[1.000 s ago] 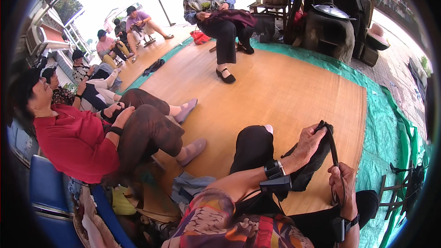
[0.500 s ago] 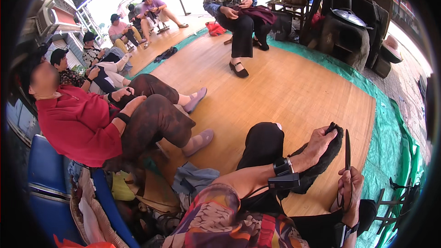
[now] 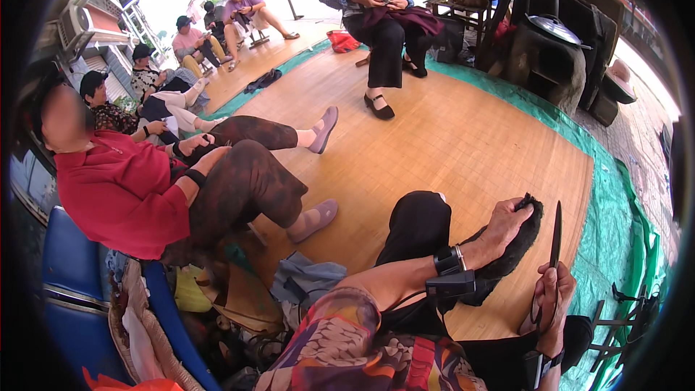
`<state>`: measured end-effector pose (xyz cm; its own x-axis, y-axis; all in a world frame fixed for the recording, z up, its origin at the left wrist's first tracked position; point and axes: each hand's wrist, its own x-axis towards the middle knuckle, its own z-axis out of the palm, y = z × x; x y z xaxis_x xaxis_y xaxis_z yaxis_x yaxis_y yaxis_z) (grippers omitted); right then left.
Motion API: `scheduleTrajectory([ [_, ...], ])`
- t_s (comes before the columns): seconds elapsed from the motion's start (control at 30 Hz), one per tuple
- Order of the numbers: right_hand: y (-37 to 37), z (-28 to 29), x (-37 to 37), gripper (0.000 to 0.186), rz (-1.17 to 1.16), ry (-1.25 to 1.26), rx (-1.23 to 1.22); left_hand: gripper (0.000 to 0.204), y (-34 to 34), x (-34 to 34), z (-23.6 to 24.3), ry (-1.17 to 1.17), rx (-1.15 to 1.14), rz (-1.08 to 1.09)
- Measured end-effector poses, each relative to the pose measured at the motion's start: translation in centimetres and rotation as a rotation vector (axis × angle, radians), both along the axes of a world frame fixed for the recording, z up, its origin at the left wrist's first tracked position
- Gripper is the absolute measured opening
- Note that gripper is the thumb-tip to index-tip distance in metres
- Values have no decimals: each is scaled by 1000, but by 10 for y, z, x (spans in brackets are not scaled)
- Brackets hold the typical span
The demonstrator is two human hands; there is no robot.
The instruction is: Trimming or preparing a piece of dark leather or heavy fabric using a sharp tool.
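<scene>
My left hand (image 3: pixel 501 230) reaches out ahead to the right, thumb and fingers closed on the upper part of a fuzzy black insole-shaped piece (image 3: pixel 512 261). The piece hangs down behind my wrist, partly hidden. Right of it, my right hand (image 3: pixel 554 295) is closed around dark scissors (image 3: pixel 556 239). Their pointed blades stand upright, apparently together, and a thin handle loop shows by the fingers. A small gap separates the blades from the black piece. My left wrist wears a black band with a boxy device (image 3: pixel 449 286).
Blue seats (image 3: pixel 72 261) with cloths and bags lie at my left. Beside them sits a person in red (image 3: pixel 123 195); several others sit farther back. Ahead, another person (image 3: pixel 384 36) works on dark cloth. A wood-coloured mat (image 3: pixel 463 145) lies on green tarp (image 3: pixel 608 195) near a stove (image 3: pixel 543 65).
The scissors have tilted slightly rightward in my right hand, their tip now farther from the black piece. My left hand keeps its hold. The person in red has raised a foot.
</scene>
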<state>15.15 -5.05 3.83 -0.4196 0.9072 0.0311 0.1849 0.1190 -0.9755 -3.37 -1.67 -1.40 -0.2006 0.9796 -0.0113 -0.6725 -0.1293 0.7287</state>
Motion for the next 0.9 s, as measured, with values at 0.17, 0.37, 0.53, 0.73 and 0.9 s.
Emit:
scheduleTrajectory([
  [0.17, 2, 11, 3, 45, -49, 89, 7, 13, -1, -1, 3, 59, -68, 24],
  [0.37, 2, -8, 0, 54, 60, -229, 26, 14, -6, 7, 12, 40, 9, 33],
  [0.53, 4, -9, 0, 54, 34, -221, 34, 14, -7, 5, 13, 59, 7, 2],
  [0.73, 3, -8, 0, 53, 37, -213, 20, 13, -9, 4, 16, 101, -1, 7],
  [0.9, -2, -3, 0, 50, -4, -32, 24, 13, -4, 0, 8, 91, -54, 19],
])
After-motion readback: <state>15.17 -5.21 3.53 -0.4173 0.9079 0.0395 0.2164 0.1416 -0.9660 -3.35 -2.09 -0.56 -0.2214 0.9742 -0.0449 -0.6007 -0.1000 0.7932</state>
